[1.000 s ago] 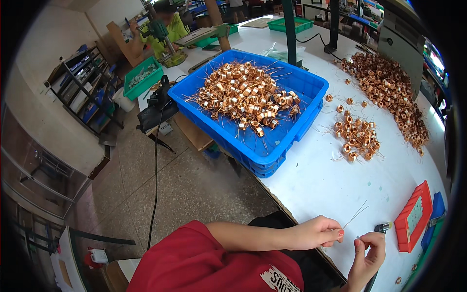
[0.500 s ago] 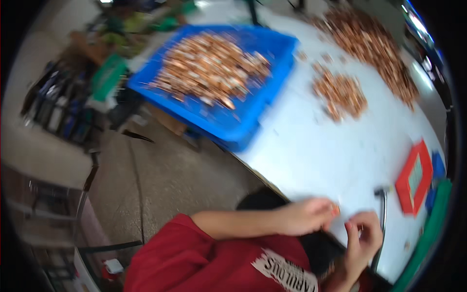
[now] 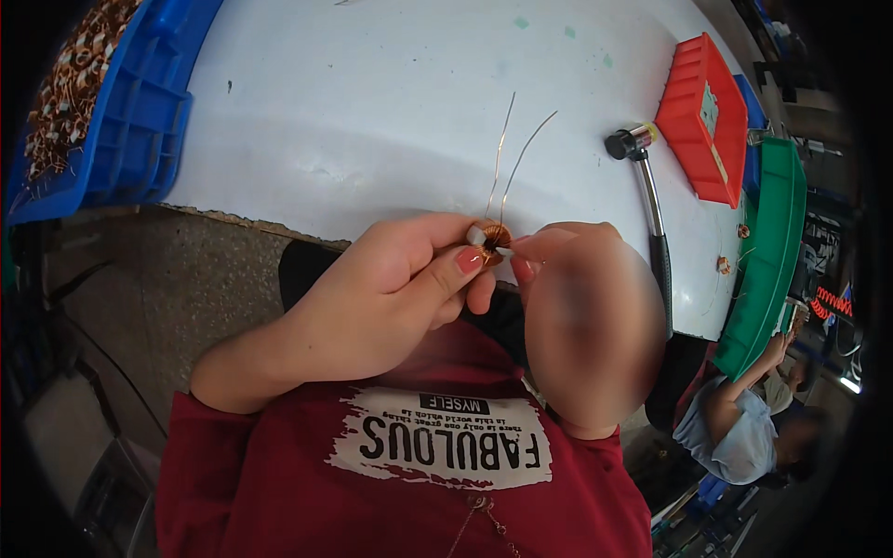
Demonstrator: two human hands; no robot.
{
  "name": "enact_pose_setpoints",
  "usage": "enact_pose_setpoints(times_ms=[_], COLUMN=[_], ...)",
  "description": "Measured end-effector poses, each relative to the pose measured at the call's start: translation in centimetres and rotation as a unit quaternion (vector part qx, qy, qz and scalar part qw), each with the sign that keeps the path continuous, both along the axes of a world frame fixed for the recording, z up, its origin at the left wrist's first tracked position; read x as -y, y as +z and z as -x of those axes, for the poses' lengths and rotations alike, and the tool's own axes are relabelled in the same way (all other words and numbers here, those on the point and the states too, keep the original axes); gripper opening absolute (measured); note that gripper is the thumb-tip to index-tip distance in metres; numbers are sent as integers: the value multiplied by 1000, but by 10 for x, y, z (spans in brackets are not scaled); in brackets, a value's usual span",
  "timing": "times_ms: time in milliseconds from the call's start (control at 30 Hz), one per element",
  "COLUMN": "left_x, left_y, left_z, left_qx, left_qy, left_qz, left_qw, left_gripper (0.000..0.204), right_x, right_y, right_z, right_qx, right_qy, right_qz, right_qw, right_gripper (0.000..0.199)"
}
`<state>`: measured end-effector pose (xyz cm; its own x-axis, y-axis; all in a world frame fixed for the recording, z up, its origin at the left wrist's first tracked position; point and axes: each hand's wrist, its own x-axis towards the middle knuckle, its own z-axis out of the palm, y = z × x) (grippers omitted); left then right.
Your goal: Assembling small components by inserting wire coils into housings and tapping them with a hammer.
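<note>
A small ring-shaped coil wound with copper wire [image 3: 491, 244] is at my fingertips above the table's near edge. Two long thin wire leads rise from it over the white tabletop. My left hand [image 3: 372, 293] pinches the coil between thumb and fingers from the left. From the right, the thumb and forefinger of my right hand [image 3: 595, 325] close on the coil's other side, beside a pale strip in the ring. Most of my right hand is blurred, and its other fingers are hidden.
A hammer [image 3: 653, 200] lies right of my hands, near a red bin [image 3: 684, 121] and a long green bin [image 3: 777, 214]. Two loose coils [image 3: 724, 266] rest by the green bin. A blue tray [image 3: 135, 139] heaped with coils stands left. Another person [image 3: 735, 428] sits far right.
The view has swung, so the blue tray now sits at the left edge and the hammer and red bin appear higher. My hands, apart before, have come together at the coil.
</note>
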<state>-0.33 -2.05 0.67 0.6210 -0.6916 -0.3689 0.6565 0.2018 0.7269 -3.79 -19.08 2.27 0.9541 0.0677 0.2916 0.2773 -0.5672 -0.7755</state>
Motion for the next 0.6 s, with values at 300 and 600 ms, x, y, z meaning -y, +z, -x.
enact_pose_setpoints(times_ms=[300, 600], left_x=[1, 0], left_y=[-2, -5], left_z=[0, 1], left_qx=[42, 66], left_qy=[8, -10], left_qz=[-33, -50], left_qw=[999, 996], left_gripper=[17, 20], right_x=[-3, -11], right_y=[-6, -7], right_z=[0, 1], right_qx=[54, 80], right_qy=[-9, -13], right_qz=[70, 127], right_qw=[996, 989], right_gripper=[21, 22])
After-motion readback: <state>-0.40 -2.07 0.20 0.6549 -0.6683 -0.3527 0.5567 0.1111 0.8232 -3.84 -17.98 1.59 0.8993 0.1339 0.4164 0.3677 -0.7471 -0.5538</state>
